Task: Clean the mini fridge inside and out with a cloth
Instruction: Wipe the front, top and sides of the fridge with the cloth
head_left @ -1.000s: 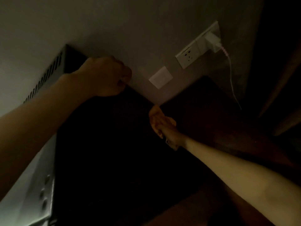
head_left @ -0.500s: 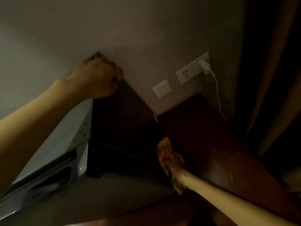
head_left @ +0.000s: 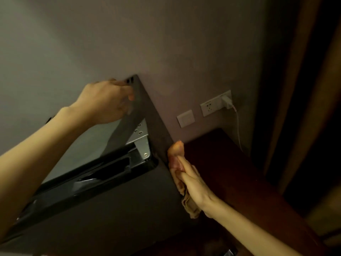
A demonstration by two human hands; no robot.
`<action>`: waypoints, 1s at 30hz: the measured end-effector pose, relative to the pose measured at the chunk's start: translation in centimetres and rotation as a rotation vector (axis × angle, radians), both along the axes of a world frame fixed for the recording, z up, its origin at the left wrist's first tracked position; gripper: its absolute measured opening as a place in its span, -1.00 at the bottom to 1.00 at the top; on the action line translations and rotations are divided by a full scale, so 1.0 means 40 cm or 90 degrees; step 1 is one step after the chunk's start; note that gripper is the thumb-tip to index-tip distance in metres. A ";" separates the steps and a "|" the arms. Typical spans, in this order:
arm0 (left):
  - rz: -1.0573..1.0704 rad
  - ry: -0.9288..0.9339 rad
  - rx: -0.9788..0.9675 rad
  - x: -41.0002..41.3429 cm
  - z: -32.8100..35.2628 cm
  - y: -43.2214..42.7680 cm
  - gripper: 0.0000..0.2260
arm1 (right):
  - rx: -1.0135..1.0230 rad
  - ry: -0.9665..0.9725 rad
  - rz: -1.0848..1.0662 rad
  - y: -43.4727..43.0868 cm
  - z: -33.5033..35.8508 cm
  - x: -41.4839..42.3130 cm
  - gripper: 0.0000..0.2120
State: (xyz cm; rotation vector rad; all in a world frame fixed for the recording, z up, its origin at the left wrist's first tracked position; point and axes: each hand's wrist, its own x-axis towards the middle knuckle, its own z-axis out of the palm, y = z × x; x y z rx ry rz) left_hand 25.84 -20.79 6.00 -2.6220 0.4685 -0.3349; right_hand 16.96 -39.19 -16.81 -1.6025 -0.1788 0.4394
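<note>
Under my left hand (head_left: pixel 107 102) sits the upper rear corner of the mini fridge (head_left: pixel 114 215), dim light, tilted view. Fingers curled over the edge of the dark side panel, thumb tip against the panel face, gripping the corner close to the pale wall (head_left: pixel 129 37). Two small dark slots show just past my fingertips.

Below and right of that hand: a silver hinge bracket (head_left: pixel 141 139) with several screws, then a glossy black recess running down toward my left forearm. Grey fridge surface fills the space between my two arms.

My right hand (head_left: pixel 193 183) is lower, at the fridge's right-hand edge. It is closed around a tan cloth (head_left: pixel 190 206), fingers wrapped tight, thumb lying along the top. Bunched cloth sticks out above my knuckles and hangs below my wrist. The cloth bundle presses against the fridge edge; exact contact at the top of the bundle is hard to read in this light.

Right of that hand: a dark reddish wooden surface (head_left: pixel 230 172) running along the wall. Above it, on the wall, a blank white plate (head_left: pixel 185 118), then a socket (head_left: pixel 209 109) with a white plug (head_left: pixel 227 102) seated beside it, its thin cable (head_left: pixel 239 130) dropping behind the wood. Far right of everything, a dark curtain (head_left: pixel 299 108).
</note>
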 end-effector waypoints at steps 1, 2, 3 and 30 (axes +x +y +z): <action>-0.017 -0.007 -0.005 -0.007 0.000 0.017 -0.73 | -0.003 -0.014 -0.016 0.006 0.013 -0.004 -0.53; -0.033 -0.016 -0.005 -0.014 0.001 0.034 -0.74 | -0.006 -0.025 -0.032 0.011 0.026 -0.007 -0.53; -0.050 -0.023 -0.005 -0.020 0.001 0.048 -0.75 | -0.011 -0.033 -0.046 0.015 0.038 -0.010 -0.54; -0.234 -0.101 -0.138 -0.195 -0.038 0.256 -0.77 | -0.057 -0.393 -0.448 0.162 0.229 -0.259 -0.54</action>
